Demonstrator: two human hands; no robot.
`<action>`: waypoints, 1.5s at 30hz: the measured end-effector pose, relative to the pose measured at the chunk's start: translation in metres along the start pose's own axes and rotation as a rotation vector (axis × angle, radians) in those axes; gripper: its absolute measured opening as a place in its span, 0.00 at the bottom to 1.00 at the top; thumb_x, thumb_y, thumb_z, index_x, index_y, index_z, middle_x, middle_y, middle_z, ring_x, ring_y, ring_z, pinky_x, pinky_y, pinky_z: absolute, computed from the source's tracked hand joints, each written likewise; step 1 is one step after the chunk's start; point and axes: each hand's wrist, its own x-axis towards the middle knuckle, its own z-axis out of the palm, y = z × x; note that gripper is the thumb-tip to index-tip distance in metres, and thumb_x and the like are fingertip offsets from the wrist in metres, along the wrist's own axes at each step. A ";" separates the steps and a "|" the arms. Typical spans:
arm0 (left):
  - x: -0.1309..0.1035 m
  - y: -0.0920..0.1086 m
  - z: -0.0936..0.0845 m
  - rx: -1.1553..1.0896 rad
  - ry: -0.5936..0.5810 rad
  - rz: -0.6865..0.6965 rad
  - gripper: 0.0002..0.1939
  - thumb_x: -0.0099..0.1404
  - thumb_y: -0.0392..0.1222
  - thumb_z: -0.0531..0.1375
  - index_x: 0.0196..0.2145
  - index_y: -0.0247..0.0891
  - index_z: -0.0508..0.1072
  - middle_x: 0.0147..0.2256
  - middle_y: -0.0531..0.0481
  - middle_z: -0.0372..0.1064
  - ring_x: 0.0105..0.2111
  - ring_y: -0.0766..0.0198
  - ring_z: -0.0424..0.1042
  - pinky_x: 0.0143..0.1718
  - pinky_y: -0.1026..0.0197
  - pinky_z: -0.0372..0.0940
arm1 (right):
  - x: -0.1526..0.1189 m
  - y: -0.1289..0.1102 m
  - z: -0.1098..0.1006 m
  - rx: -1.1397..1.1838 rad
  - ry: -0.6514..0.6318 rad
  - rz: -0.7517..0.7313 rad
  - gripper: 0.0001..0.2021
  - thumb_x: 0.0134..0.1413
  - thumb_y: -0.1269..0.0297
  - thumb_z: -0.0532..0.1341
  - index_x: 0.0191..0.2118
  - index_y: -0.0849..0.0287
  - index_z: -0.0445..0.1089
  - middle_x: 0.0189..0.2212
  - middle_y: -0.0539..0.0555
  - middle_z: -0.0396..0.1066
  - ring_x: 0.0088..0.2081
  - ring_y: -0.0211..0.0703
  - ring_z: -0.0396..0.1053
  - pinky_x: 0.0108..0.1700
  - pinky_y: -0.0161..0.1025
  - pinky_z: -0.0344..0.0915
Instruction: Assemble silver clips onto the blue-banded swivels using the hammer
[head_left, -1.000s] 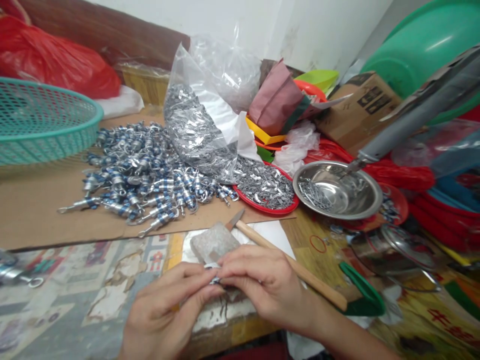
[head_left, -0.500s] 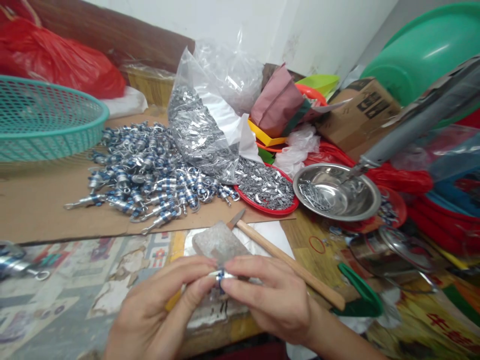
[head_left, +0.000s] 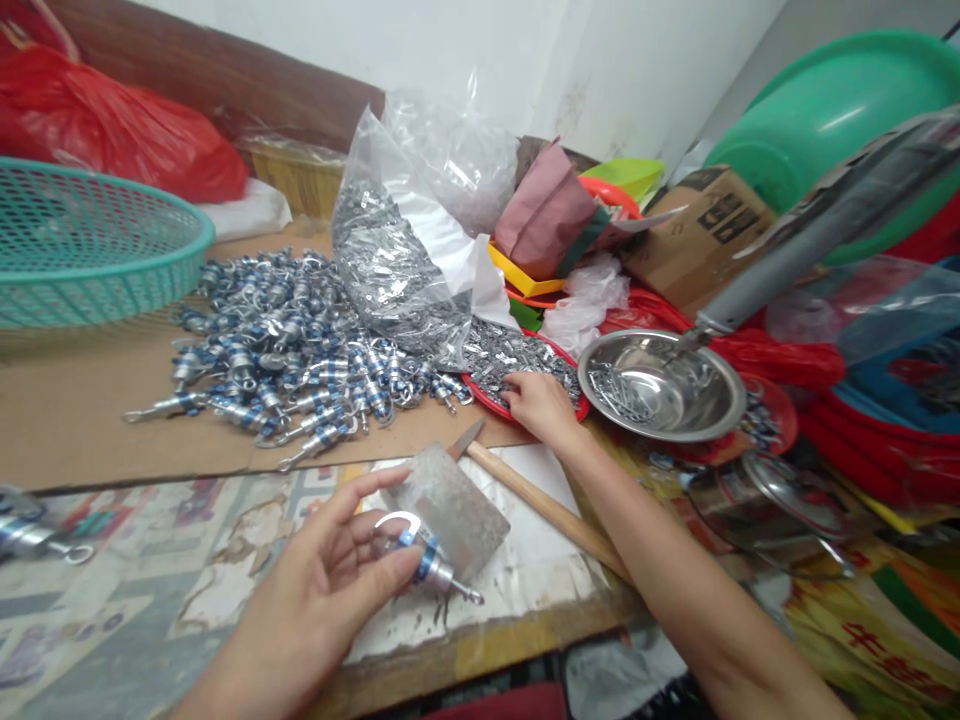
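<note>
A blue-and-silver metal fitting (head_left: 435, 568) with a curved hook and an eyelet rod is held between the thumb and fingers of my left hand (head_left: 330, 560), over the near edge of a grey stone block (head_left: 457, 510). My right hand (head_left: 541, 402) reaches into a red tray (head_left: 487, 398) of small flat metal pieces (head_left: 499, 352); its fingertips are pressed together among them, and what they pinch is too small to make out. Beside the block lies a wooden-handled hammer (head_left: 547, 502).
Many similar fittings (head_left: 277, 340) are piled on cardboard (head_left: 75, 420), near a teal basket (head_left: 112, 290). A clear bag (head_left: 390, 270) of metal pieces leans behind the red tray. Right of it stands a steel bowl (head_left: 720, 405) with pins inside, beneath a grey bar (head_left: 810, 240).
My right hand has let go of the fitting and moved forward to the red tray. My left hand still holds the fitting, now turned with its hook and rod showing.
</note>
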 end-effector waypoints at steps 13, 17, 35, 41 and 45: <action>0.010 -0.013 -0.010 -0.160 -0.091 -0.047 0.31 0.53 0.34 0.67 0.51 0.45 0.58 0.30 0.54 0.74 0.31 0.64 0.73 0.33 0.64 0.66 | -0.081 -0.066 -0.028 0.493 -0.410 -0.098 0.05 0.55 0.68 0.60 0.30 0.61 0.72 0.22 0.47 0.71 0.24 0.33 0.68 0.25 0.29 0.61; 0.008 -0.014 -0.009 -0.182 -0.054 -0.041 0.31 0.52 0.34 0.67 0.50 0.44 0.59 0.30 0.54 0.75 0.31 0.65 0.73 0.32 0.64 0.66 | -0.103 -0.077 -0.027 0.500 -0.393 -0.248 0.06 0.56 0.72 0.59 0.29 0.61 0.71 0.24 0.47 0.69 0.28 0.34 0.65 0.30 0.30 0.59; 0.008 -0.005 -0.004 -0.171 -0.054 -0.028 0.30 0.51 0.32 0.66 0.49 0.42 0.58 0.28 0.55 0.75 0.29 0.66 0.74 0.32 0.66 0.66 | -0.090 -0.079 -0.020 0.481 -0.453 -0.414 0.05 0.48 0.77 0.65 0.33 0.63 0.74 0.27 0.51 0.74 0.30 0.36 0.69 0.32 0.30 0.61; 0.009 -0.005 -0.004 -0.156 -0.038 -0.040 0.30 0.51 0.32 0.67 0.48 0.42 0.59 0.27 0.55 0.74 0.30 0.65 0.74 0.33 0.65 0.67 | -0.080 -0.078 -0.030 0.466 -0.544 -0.434 0.05 0.47 0.77 0.66 0.29 0.59 0.75 0.25 0.48 0.75 0.28 0.35 0.69 0.31 0.30 0.61; 0.011 -0.008 -0.006 -0.157 -0.072 -0.037 0.31 0.52 0.34 0.67 0.50 0.43 0.57 0.29 0.55 0.74 0.31 0.64 0.74 0.35 0.63 0.67 | -0.076 -0.075 -0.032 0.376 -0.598 -0.503 0.06 0.47 0.76 0.65 0.33 0.59 0.75 0.26 0.48 0.76 0.28 0.36 0.70 0.32 0.31 0.60</action>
